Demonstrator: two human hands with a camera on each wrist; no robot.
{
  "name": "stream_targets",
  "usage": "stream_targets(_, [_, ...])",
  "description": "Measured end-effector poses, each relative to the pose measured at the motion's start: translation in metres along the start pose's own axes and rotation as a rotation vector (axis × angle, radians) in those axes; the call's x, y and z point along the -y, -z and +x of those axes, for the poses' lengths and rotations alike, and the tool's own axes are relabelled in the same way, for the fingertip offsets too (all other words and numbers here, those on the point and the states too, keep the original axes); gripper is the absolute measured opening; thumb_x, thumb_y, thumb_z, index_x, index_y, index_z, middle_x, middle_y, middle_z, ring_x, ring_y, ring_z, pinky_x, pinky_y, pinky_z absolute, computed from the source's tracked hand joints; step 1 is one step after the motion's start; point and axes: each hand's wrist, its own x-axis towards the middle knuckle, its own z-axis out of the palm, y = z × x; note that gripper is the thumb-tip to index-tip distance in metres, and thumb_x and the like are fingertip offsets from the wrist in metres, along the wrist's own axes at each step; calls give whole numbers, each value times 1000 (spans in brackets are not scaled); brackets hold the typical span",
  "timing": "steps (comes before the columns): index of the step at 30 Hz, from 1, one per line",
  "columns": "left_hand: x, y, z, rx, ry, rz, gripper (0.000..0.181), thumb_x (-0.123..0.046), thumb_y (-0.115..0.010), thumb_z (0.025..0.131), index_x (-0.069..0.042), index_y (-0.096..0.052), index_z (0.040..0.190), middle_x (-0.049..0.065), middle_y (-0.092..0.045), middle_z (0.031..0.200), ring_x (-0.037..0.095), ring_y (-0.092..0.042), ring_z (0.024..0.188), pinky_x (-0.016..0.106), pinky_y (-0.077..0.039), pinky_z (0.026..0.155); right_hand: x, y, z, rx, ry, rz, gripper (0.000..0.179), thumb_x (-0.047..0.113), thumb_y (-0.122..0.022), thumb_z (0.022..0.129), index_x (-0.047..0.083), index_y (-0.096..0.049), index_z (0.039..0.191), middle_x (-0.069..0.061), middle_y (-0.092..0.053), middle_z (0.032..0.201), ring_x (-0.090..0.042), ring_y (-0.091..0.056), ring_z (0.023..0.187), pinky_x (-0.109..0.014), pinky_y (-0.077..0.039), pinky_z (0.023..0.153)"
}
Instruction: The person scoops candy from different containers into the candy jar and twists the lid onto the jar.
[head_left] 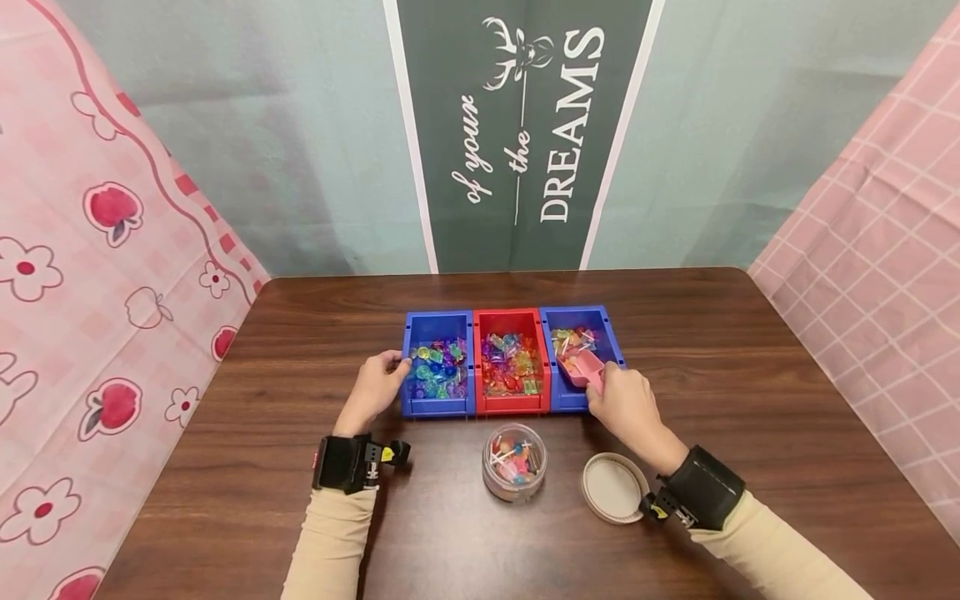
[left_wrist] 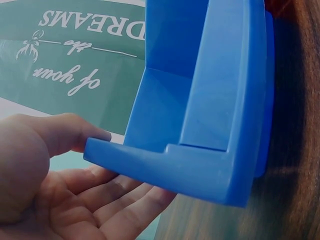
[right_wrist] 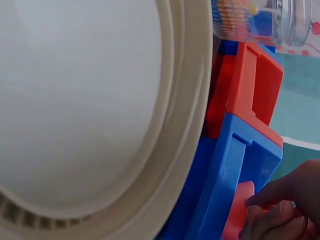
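My left hand (head_left: 377,382) grips the outer wall of the left blue bin (head_left: 438,407), thumb over the rim and fingers beneath in the left wrist view. Colourful translucent beads (head_left: 437,371) lie in that bin. With my right hand (head_left: 627,405) I hold a pink scoop (head_left: 582,367) by its handle, its bowl down inside the right blue bin (head_left: 573,317). Small mixed pieces, some with white sticks (head_left: 567,340), lie in that bin beside the scoop. Between the blue bins stands a red bin (head_left: 513,404) with more translucent beads (head_left: 512,364).
A clear jar (head_left: 514,463) of mixed small pieces stands in front of the red bin. To its right lies a round pale lid (head_left: 614,488), just below my right wrist. The brown table (head_left: 330,325) ends at a hanging cloth (head_left: 315,167) behind.
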Motion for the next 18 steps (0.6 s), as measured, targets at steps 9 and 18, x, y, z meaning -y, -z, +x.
stream_targets(9, [1, -1, 0, -4, 0, -5, 38, -18, -47, 100, 8, -54, 127, 27, -63, 121, 31, -61, 106, 45, -52, 96, 2, 3, 2, 4, -54, 23, 24, 13, -63, 82, -4, -53, 68, -21, -58, 60, -35, -57, 55, -43, -46, 47])
stream_targets(18, [1, -1, 1, -5, -5, 6, 39, -19, -47, 100, 8, -54, 128, 27, -63, 122, 31, -61, 107, 45, -51, 97, 2, 11, 9, 56, -76, 9, 26, 16, -63, 80, -5, -54, 67, -29, -62, 69, -42, -60, 62, -49, -48, 51])
